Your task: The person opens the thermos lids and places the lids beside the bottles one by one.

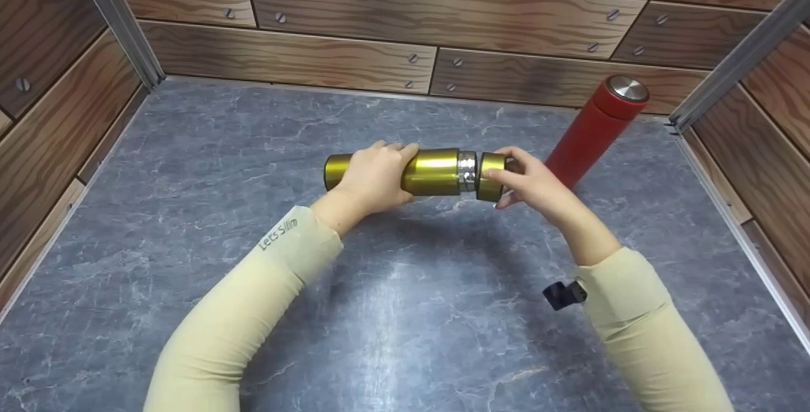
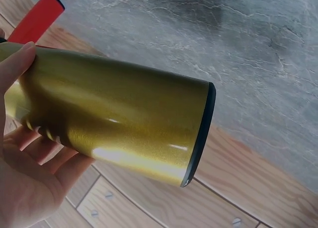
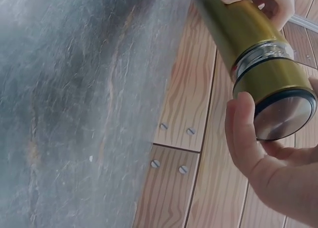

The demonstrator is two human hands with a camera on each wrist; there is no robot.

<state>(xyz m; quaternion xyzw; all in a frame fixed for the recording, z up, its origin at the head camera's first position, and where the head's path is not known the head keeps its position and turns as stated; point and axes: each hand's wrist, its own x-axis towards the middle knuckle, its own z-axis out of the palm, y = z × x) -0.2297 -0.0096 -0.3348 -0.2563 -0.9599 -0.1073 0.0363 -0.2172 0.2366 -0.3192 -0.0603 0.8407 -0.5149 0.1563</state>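
Note:
A gold thermos bottle (image 1: 433,171) lies sideways above the table, its dark-rimmed base to the left. My left hand (image 1: 378,178) grips its body, thumb on one side and fingers on the other in the left wrist view. At the bottle's right end, my right hand (image 1: 528,181) holds the gold cap (image 1: 491,176) by its sides with thumb and fingers. Between cap and body shows the silver threaded neck (image 1: 467,171). The cap's flat metal top (image 3: 285,116) faces outward in the right wrist view.
A red thermos bottle (image 1: 591,130) with a silver-topped lid stands at the back right, just behind my right hand. The grey marbled table (image 1: 253,127) is bounded by wood-patterned walls (image 1: 354,7) with metal corner posts. A small black device (image 1: 563,295) sits at my right cuff.

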